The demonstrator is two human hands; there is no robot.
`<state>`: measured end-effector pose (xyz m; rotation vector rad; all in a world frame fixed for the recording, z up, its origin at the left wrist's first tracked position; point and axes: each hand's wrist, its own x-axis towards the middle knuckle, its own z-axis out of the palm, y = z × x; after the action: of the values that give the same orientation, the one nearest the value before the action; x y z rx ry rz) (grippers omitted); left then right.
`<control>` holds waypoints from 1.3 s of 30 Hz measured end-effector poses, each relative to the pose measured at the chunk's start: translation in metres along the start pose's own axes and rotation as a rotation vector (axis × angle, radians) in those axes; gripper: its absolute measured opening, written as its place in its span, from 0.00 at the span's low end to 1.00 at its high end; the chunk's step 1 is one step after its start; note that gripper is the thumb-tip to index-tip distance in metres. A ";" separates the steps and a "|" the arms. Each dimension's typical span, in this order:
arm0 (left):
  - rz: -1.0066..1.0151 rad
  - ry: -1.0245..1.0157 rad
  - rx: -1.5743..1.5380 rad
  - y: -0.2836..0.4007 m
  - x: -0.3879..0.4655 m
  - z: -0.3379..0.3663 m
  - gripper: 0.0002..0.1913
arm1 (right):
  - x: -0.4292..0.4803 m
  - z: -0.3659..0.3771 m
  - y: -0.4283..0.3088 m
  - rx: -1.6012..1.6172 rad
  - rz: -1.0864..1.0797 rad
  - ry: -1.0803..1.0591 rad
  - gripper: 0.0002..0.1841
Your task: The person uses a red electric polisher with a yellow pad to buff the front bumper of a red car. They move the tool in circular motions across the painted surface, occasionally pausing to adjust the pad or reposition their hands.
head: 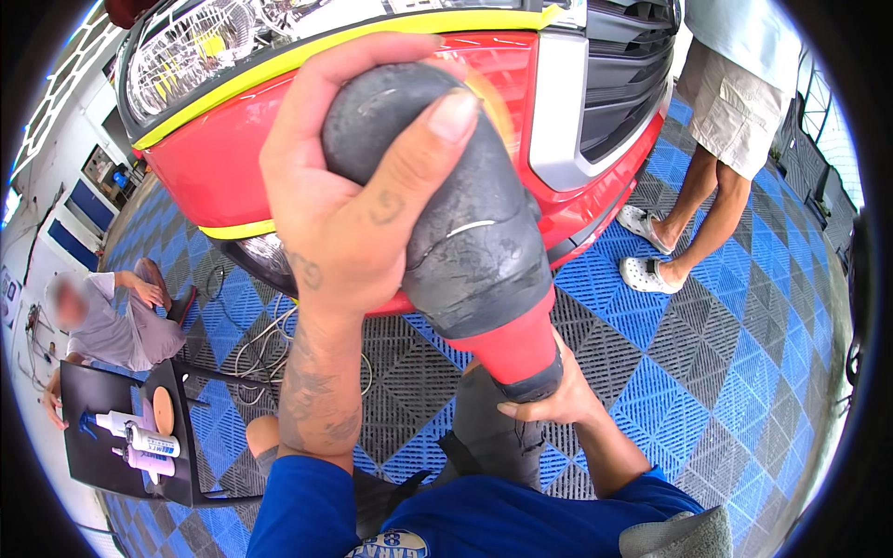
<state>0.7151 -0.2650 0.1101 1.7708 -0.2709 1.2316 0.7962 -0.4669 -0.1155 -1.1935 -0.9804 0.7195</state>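
Observation:
A black and red power polisher (pixel 481 265) is held up against the red front bumper (pixel 216 167) of a car. My left hand (pixel 349 181) wraps over its rounded black head, thumb on the near side. Around the rear end of the red body, low in the picture, my right hand (pixel 558 390) is closed; part of it is hidden behind the tool. The rim of an orange pad (pixel 494 104) shows beyond the head. Yellow masking tape (pixel 293 63) lines the bumper's edge below the headlight (pixel 192 59).
A black cart (pixel 91 460) at the lower left carries several bottles and an orange pad (pixel 163 410). One person (pixel 125 321) crouches behind it; another (pixel 739 104) stands by the grille (pixel 628 77). Cables (pixel 261 356) lie on the blue and grey floor tiles.

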 end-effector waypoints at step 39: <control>-0.018 -0.087 0.134 0.005 0.065 0.014 0.19 | 0.004 0.012 -0.030 0.120 -0.093 0.004 0.58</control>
<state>0.7515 -0.2579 0.1659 1.9413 -0.2269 1.1852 0.7859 -0.4655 -0.0848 -1.0375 -0.9693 0.6919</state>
